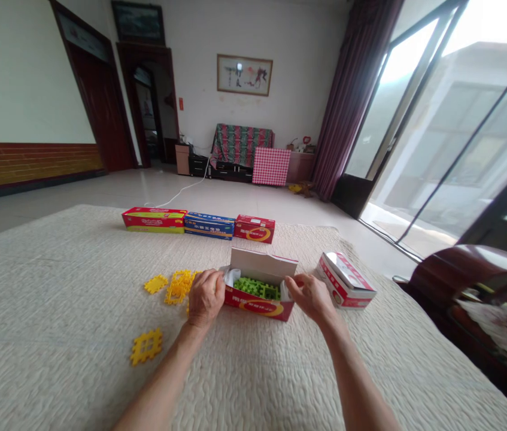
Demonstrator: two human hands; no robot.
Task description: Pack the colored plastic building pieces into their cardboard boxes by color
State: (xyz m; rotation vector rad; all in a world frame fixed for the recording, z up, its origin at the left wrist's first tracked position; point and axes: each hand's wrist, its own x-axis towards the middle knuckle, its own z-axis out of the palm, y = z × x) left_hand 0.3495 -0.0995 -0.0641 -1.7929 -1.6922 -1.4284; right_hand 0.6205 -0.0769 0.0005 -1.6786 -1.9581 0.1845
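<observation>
An uncovered red box (258, 304) stands on the quilted cloth, its white lid flap raised at the back. Green toothed plastic pieces (255, 288) fill it, with white plastic film at both ends. My left hand (207, 294) is closed at the box's left end, fingers curled on its edge and the film. At the right end my right hand (310, 293) pinches the side flap or film; which one is hard to tell. Yellow toothed pieces (178, 287) lie beside my left hand, partly hidden by it, and another yellow piece (146, 346) rests nearer to me.
Behind stand a red-green box (154, 221), a blue box (209, 226) and a small red box (254, 229) in a row. A white-red box (346, 280) is to the right of my right hand. Dark wooden furniture (495, 269) borders the cloth at the right.
</observation>
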